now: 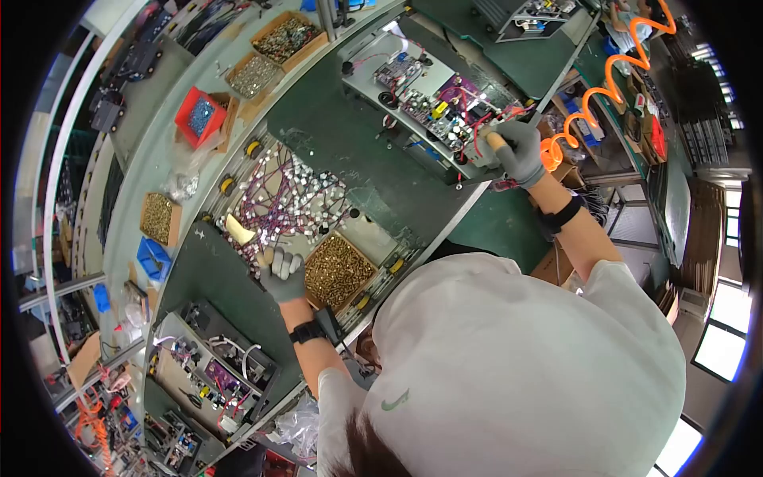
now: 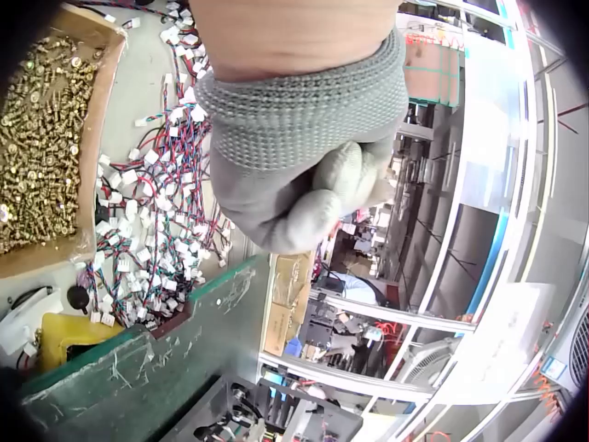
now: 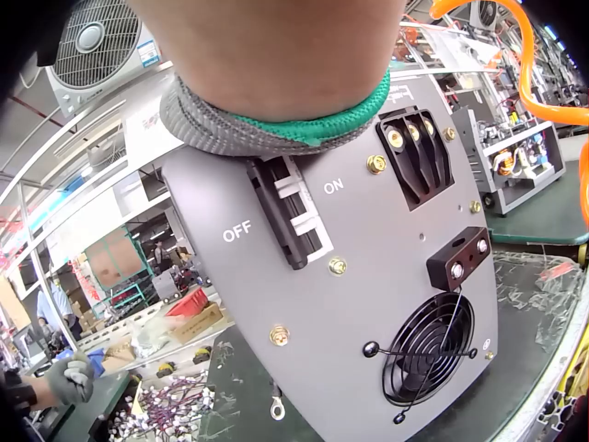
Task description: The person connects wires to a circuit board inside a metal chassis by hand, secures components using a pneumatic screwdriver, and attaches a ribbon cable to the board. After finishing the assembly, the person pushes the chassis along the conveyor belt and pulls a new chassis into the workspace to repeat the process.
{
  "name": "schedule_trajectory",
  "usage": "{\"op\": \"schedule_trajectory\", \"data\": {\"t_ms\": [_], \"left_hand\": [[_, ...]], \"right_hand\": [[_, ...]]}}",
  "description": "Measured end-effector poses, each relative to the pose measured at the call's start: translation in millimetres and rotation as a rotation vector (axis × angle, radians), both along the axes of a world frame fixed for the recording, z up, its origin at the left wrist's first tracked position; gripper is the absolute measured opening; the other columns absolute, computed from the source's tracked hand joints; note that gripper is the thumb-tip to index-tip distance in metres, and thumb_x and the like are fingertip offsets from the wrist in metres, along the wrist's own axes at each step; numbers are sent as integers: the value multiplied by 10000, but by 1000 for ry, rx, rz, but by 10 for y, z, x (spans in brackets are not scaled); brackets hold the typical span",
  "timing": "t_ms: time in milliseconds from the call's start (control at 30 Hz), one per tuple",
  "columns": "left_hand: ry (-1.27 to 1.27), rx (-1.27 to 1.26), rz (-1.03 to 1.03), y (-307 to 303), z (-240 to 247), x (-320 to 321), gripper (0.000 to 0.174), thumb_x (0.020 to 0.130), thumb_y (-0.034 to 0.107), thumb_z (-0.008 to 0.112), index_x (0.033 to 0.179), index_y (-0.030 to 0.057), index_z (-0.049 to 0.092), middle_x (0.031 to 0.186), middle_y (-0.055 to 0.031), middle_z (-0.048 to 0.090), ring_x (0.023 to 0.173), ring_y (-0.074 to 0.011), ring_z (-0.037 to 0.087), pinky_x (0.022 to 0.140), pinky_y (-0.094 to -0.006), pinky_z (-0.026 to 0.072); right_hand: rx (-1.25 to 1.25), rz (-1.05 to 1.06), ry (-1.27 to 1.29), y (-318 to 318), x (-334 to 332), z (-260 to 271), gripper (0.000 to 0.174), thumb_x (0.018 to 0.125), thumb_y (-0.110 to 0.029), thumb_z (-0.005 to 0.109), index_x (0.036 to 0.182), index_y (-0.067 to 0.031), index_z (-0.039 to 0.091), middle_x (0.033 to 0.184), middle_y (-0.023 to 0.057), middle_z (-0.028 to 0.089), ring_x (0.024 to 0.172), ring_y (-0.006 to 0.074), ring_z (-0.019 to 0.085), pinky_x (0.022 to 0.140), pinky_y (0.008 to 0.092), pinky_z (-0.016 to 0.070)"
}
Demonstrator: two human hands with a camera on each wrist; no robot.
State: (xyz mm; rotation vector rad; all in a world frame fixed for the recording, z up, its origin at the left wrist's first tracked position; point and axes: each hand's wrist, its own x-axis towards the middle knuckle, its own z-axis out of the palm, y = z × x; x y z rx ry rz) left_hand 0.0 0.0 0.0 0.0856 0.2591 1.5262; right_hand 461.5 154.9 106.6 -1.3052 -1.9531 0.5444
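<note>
The left hand (image 1: 282, 274), in a grey glove, is raised beside the pile of wires with white connectors (image 1: 290, 191). In the left wrist view its fingers (image 2: 317, 216) are curled, with nothing visible in them. The right hand (image 1: 520, 151) grips the end of a grey metal unit (image 1: 425, 71) with circuit boards inside. From the right wrist, the glove cuff (image 3: 276, 129) lies at the top edge of the unit's front panel (image 3: 304, 304), which bears a switch and a fan grille; the fingers are hidden behind it.
A box of brass screws (image 1: 340, 272) stands near the left forearm. A second opened unit (image 1: 211, 370) lies at the lower left. Bins of small parts, one red (image 1: 199, 117), line the far ledge. An orange coiled hose (image 1: 588, 107) hangs by the right hand.
</note>
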Motion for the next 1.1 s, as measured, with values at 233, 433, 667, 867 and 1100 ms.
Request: {"op": "schedule_trajectory", "data": {"t_ms": [233, 433, 667, 867, 1100], "left_hand": [[362, -121, -39, -52, 428, 383, 297, 955, 385, 423, 904, 114, 534, 553, 60, 319, 455, -61, 300, 516, -234, 271], [1029, -321, -70, 116, 975, 956, 312, 939, 320, 475, 1083, 43, 489, 655, -4, 427, 497, -83, 374, 431, -237, 306], [1766, 124, -198, 225, 1418, 1589, 256, 911, 188, 497, 1087, 16, 568, 888, -111, 589, 822, -204, 569, 722, -314, 447], [1919, 131, -118, 140, 1579, 1827, 246, 914, 206, 505, 1049, 9, 565, 946, -135, 592, 902, -245, 570, 782, -320, 441], [1537, -352, 79, -104, 1389, 1855, 313, 824, 184, 677, 1032, 7, 524, 909, -42, 577, 810, -112, 564, 734, -240, 466]], "right_hand": [[-196, -57, 53, -108, -117, 195, 139, 698, -159, 598, 715, -32, 653, 543, 115, 554, 461, 197, 537, 465, 299, 423], [-157, 43, -65, -422, -590, 320, 149, 721, -199, 594, 647, -77, 638, 509, 74, 532, 449, 226, 533, 451, 321, 432], [53, 356, -252, -592, -879, 438, 251, 722, -248, 635, 947, -140, 614, 801, 47, 626, 720, 211, 602, 665, 357, 483], [138, 660, -233, -601, -1002, 418, 327, 748, -198, 604, 1067, -136, 559, 821, 32, 561, 821, 219, 556, 754, 352, 438], [225, 604, -237, -452, -1013, 510, 398, 643, -78, 623, 1039, -121, 611, 796, 44, 539, 753, 226, 560, 603, 339, 469]]}}
